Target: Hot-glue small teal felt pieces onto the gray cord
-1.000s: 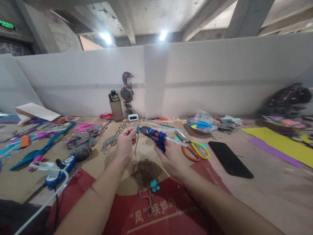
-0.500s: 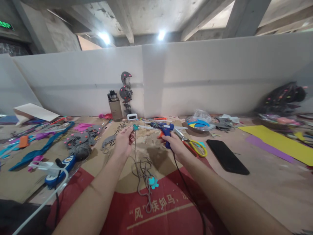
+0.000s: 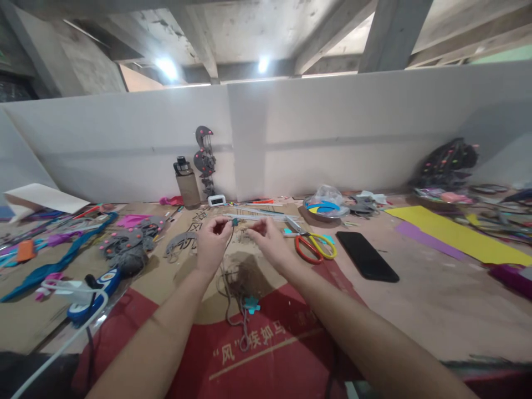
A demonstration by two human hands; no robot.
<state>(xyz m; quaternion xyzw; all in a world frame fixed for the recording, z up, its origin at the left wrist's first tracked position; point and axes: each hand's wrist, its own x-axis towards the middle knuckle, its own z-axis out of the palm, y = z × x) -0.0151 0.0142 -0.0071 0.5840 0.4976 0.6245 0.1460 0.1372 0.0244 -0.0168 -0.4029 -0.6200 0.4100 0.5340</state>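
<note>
My left hand (image 3: pixel 213 243) is closed in a pinch on a small teal flower-shaped piece (image 3: pixel 235 222), held up above the cardboard. A grey cord (image 3: pixel 228 288) hangs from these fingers into a loose tangle below. Just to the right, my right hand (image 3: pixel 266 239) has its thumb and fingers drawn together, pointing at the flower piece but apart from it. Whatever those fingertips hold, if anything, is too small to make out. Beside the tangle lies a brighter turquoise flower cutout (image 3: pixel 251 305) on the red and brown cardboard (image 3: pixel 266 360).
Scissors with red and yellow handles (image 3: pixel 316 246) and a black phone (image 3: pixel 366 256) lie right of my hands. A bottle (image 3: pixel 188 184) stands by the white partition (image 3: pixel 332 127). At left are a blue power strip (image 3: pixel 93 296) and grey pink-dotted pieces (image 3: pixel 133 241).
The blue glue gun has left my right hand and is no longer seen. My right hand has moved left towards the flower piece. The view has shifted slightly to the right.
</note>
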